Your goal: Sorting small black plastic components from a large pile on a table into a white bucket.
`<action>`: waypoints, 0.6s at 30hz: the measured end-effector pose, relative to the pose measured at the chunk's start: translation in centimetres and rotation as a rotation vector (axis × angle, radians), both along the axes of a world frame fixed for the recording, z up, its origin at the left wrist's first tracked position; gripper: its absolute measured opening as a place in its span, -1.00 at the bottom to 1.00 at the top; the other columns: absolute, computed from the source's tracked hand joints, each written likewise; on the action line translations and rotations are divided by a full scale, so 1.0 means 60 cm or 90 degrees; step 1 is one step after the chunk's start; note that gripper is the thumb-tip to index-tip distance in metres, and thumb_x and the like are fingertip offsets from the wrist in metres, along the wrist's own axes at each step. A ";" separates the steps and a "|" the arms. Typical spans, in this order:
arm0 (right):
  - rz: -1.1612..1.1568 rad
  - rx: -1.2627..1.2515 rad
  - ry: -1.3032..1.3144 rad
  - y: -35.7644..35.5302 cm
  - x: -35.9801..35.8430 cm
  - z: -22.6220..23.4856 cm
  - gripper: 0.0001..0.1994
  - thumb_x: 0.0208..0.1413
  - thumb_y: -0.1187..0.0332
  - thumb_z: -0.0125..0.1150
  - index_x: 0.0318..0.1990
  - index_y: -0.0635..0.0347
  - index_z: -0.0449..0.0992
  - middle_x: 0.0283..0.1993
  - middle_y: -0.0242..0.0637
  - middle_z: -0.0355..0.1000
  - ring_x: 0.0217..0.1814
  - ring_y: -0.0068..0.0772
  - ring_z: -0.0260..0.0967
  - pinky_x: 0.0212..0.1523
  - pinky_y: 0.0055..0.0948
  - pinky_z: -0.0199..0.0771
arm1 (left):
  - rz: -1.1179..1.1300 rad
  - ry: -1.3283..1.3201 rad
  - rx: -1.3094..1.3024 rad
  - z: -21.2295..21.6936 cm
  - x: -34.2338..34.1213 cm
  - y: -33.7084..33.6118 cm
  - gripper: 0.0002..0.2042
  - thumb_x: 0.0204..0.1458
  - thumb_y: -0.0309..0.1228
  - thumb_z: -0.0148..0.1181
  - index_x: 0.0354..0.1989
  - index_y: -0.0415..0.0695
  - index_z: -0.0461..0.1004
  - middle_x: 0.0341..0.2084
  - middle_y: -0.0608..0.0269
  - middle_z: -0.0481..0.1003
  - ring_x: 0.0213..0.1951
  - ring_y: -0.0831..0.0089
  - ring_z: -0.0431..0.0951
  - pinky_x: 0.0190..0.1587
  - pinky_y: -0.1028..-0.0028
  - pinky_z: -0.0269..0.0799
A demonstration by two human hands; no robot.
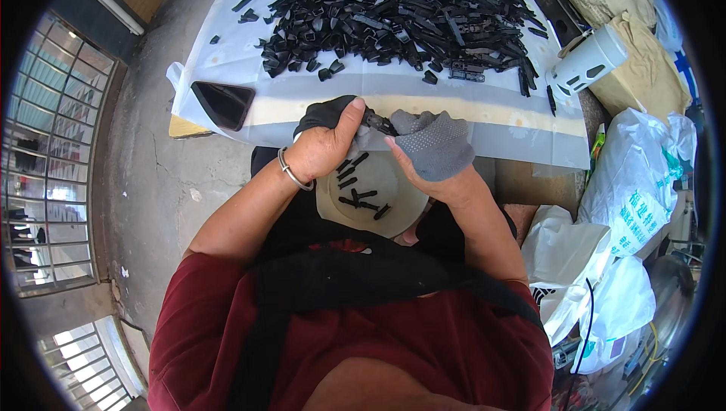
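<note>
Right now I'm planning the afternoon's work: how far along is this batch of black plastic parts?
Done: only a handful of black pieces lie in the beige bowl on the lap. In hand: the left hand and the gloved right hand work one small black part together. Left: the large pile on the white sheet, by far the bigger share.

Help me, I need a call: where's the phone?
In the head view, the phone lies at the table's left edge, left of the left hand.
</note>
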State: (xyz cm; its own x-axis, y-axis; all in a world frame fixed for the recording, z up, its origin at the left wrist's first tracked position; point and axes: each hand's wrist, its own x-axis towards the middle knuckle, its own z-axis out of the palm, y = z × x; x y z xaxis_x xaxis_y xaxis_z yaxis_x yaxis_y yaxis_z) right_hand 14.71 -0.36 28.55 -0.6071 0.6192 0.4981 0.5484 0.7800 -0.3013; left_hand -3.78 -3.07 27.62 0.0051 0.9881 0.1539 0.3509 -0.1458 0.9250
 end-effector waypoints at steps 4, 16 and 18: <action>0.048 -0.110 -0.003 -0.001 -0.006 -0.017 -0.78 -0.01 0.25 0.11 -0.27 0.18 0.47 -0.31 -0.22 0.41 -0.28 -0.14 0.32 -0.24 -0.26 0.30 | -0.021 0.046 0.029 -0.003 0.007 0.001 -0.68 0.14 -0.26 -0.20 -0.40 -0.26 0.42 -0.51 0.00 0.46 -0.41 0.11 0.46 -0.32 0.36 0.35; -0.258 -0.181 -0.022 0.076 0.044 0.005 -0.65 0.10 0.08 -0.10 -0.18 0.13 0.45 -0.23 -0.10 0.42 -0.16 -0.02 0.34 -0.15 -0.26 0.33 | -0.090 0.534 0.143 0.028 0.003 0.032 -0.72 0.01 -0.20 -0.03 -0.41 -0.20 0.44 -0.48 0.02 0.46 -0.44 0.10 0.48 -0.35 0.29 0.39; -0.382 -0.056 -0.054 0.133 0.086 -0.014 -0.68 0.05 0.14 -0.02 -0.16 0.13 0.44 -0.23 -0.11 0.42 -0.18 -0.08 0.36 -0.16 -0.25 0.34 | -0.046 0.504 0.347 0.009 0.036 0.073 -0.76 -0.02 -0.25 -0.01 -0.37 -0.16 0.46 -0.42 0.05 0.47 -0.41 0.13 0.48 -0.34 0.31 0.40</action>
